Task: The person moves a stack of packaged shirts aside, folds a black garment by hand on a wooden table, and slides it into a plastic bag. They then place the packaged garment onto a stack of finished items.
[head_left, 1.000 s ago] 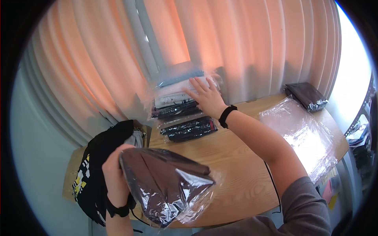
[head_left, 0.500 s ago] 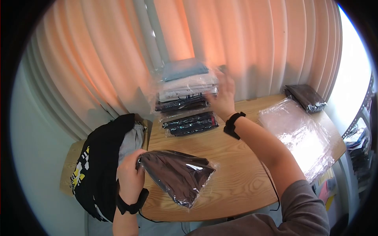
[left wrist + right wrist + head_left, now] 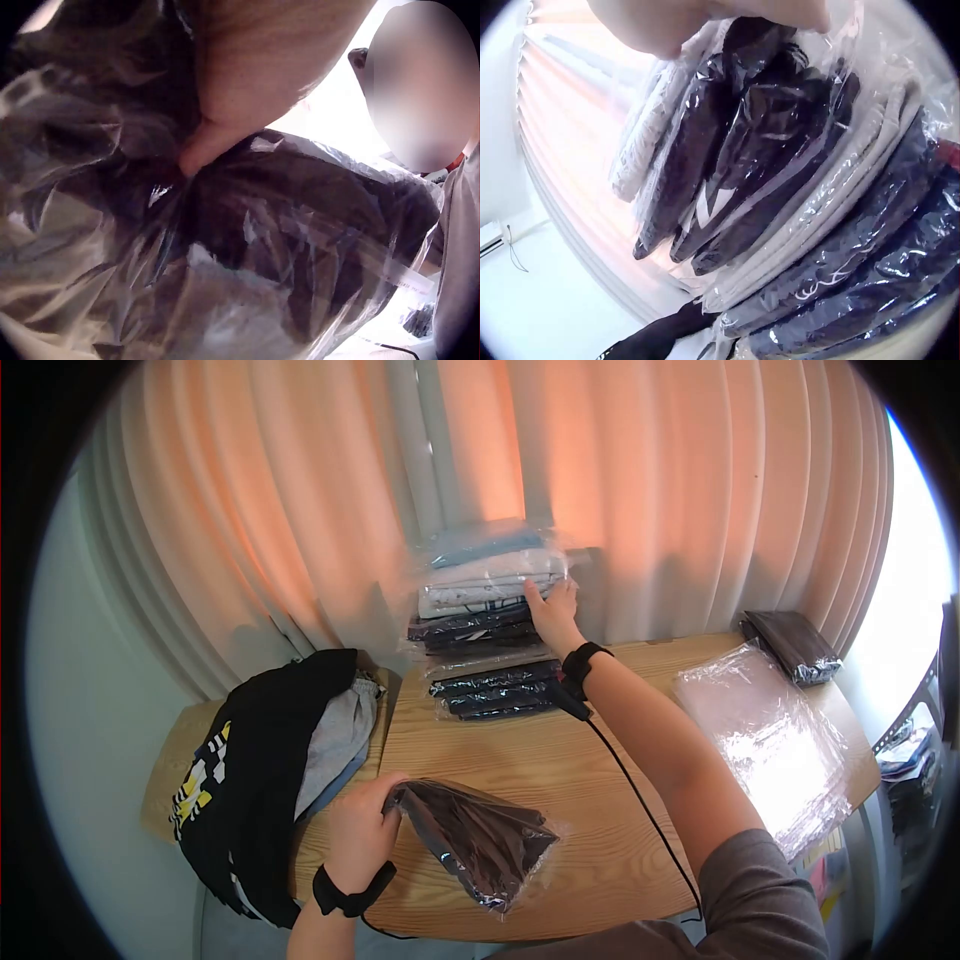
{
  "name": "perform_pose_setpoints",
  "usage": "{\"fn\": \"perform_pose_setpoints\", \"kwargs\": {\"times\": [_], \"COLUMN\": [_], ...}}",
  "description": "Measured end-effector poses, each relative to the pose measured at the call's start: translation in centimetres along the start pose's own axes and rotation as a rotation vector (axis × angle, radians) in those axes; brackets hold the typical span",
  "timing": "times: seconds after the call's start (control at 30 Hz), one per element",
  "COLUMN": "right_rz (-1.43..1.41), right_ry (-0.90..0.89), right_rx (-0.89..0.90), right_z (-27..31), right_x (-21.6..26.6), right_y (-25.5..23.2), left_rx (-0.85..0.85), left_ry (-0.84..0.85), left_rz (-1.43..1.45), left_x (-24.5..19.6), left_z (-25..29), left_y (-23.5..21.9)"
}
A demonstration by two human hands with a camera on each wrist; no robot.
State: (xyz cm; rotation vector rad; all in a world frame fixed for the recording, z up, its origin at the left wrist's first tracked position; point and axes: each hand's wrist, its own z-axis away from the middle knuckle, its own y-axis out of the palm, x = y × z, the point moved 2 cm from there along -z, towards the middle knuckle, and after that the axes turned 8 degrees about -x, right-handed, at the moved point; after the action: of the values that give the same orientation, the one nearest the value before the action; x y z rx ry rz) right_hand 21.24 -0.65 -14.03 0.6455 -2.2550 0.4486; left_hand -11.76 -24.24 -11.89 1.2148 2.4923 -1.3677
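I am gripping the bagged dark garment (image 3: 478, 838) in my left hand (image 3: 358, 836) while my right hand (image 3: 553, 610), fingers flat, is steadying the stack of bagged clothes (image 3: 487, 592) so it takes the next one squarely.

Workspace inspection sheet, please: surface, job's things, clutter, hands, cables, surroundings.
Surface: wooden table, bare in the middle.
Job's things: dark bagged garment at the near edge; stack of bagged clothes at the back; one bagged pack lying in front of the stack.
Clutter: loose clothes on the left; empty plastic bags and a dark pack on the right.
Hands: left hand grips the dark bagged garment; right hand touches the stack's side.
Cables: black cable runs from the right wristband.
Surroundings: orange curtains behind.
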Motion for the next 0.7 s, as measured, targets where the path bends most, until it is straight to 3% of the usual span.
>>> {"fn": "perform_pose_setpoints", "kwargs": {"times": [0.1, 0.23, 0.4, 0.5, 0.6, 0.67, 0.7], "right_rz": [-0.007, -0.066, -0.267, -0.322, -0.164, -0.015, -0.011], "right_ry": [-0.055, 0.114, 0.052, 0.098, 0.077, 0.428, 0.435], "right_rx": [0.087, 0.244, 0.365, 0.384, 0.278, 0.235, 0.243], "right_z": [0.4, 0.5, 0.3, 0.9, 1.9, 3.7, 4.6], "right_x": [-0.5, -1.3, -2.5, -2.7, -3.2, -0.7, 1.1], "right_y": [-0.7, -2.9, -5.9, -7.4, -8.6, -11.4, -13.1], "left_rx": [-0.003, 0.006, 0.015, 0.036, 0.033, 0.058, 0.066], "left_ry": [0.0, -0.027, -0.029, -0.058, -0.045, -0.062, -0.071], "left_rz": [-0.002, -0.006, -0.026, -0.015, -0.071, -0.077, -0.076], "left_x": [-0.1, -0.3, -0.6, -0.7, -0.9, -1.2, -1.1], "left_z": [0.1, -0.5, -1.1, -1.3, -1.3, -1.2, -1.3], "left_y": [0.6, 1.3, 2.2, 2.3, 2.3, 2.2, 2.2]}}
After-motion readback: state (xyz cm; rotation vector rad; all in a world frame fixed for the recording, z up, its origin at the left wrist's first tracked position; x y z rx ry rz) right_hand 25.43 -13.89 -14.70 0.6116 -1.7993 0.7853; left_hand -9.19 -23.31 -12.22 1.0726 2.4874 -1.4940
